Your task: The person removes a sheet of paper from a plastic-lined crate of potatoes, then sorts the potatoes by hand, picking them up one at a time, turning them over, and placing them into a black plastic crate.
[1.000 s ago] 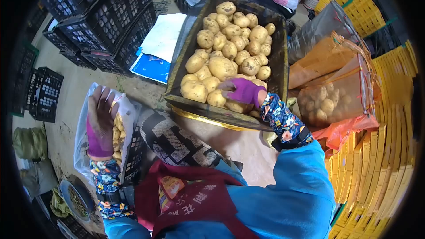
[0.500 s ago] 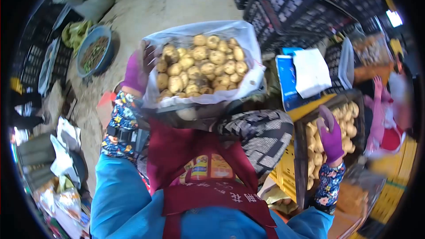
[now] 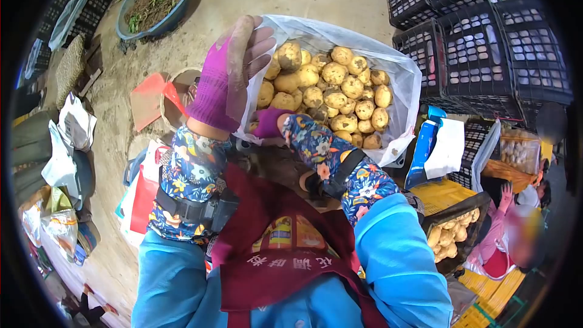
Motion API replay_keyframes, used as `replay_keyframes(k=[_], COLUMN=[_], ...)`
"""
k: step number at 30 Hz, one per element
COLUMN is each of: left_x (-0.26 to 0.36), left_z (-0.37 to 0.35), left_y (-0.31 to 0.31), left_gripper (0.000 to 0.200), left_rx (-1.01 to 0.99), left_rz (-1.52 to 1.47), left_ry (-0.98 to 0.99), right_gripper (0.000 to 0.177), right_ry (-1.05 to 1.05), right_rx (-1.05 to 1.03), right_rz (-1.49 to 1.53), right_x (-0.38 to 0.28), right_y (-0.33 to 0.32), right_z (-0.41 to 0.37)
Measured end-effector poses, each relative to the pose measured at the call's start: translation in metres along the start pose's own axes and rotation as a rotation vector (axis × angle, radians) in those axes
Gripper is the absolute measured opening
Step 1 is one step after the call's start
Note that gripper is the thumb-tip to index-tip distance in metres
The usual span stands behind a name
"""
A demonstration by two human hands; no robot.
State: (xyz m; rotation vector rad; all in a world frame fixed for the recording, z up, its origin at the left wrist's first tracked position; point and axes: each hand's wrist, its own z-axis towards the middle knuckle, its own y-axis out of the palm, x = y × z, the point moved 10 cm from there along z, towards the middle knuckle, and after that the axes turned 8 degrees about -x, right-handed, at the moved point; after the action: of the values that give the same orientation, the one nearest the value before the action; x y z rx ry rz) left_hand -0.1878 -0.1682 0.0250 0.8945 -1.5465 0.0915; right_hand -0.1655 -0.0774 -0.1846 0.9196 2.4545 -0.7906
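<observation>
L hand (image 3: 235,67), gloved in purple w/ grey palm, is raised at the near-L edge of the white liner (image 3: 405,79); its fingers are spread wide, nothing seen held. R hand (image 3: 267,123), also gloved, is reached across to the near-L corner, just beside the potatoes (image 3: 334,73); its fingers are mostly hidden, so whether anything is gripped can't be told.

Potatoes are heaped inside the liner, in front of the wearer. Judged by looks: firm, dense, roundish, light enough singly for one hand, but prob. heavy as a full load. Dirt is smeared on many, so some slip is to be expected; skins could be scuffed if dropped. Each is best taken round its middle w/ fingers + palm. Liner looks thin, soft & floppy; weight shouldn't be borne by its edge, as tearing is poss.

Re writing: on the maroon apron (image 3: 243,206), a row of white Chinese chars is seen upside down, partly creased; 调味 & 花 seem legible, rest unsure. Above it a colour product print is shown, brand unreadable. On the blue packet (image 3: 421,152), beside the white paper (image 3: 445,149), no text can be made out.

Farther R, more potatoes are held in a dark box (image 3: 464,206); beyond, stacked black crates (image 3: 478,54) & another person's pink sleeve (image 3: 489,231) are seen.
</observation>
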Motion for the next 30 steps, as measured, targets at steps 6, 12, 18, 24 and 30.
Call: replay_keyframes(k=[6, 12, 18, 24, 30], left_x=[0.000, -0.056, -0.051, -0.032, -0.036], left_z=[-0.006, -0.014, -0.030, -0.029, -0.038], left_y=[0.008, 0.035, 0.090, 0.094, 0.095], left_gripper=[0.057, 0.062, 0.078, 0.073, 0.062], left_rx=[-0.051, -0.114, -0.266, -0.237, -0.403], left_rz=[0.010, 0.139, 0.114, 0.843, 0.100], left_ry=[-0.065, -0.257, -0.177, 0.541, -0.181], right_gripper=[0.045, 0.040, 0.048, 0.036, 0.049], right_ry=[-0.711, -0.695, -0.332, -0.004, -0.189], right_rx=[0.126, 0.505, 1.019, 1.236, 1.289], right_rz=[0.490, 1.583, 0.939, 0.114, 0.385], right_x=[0.036, 0.055, 0.043, 0.020, 0.083], right_y=[-0.020, -0.081, -0.116, -0.123, -0.112], right_z=[-0.052, -0.166, -0.233, -0.274, -0.240])
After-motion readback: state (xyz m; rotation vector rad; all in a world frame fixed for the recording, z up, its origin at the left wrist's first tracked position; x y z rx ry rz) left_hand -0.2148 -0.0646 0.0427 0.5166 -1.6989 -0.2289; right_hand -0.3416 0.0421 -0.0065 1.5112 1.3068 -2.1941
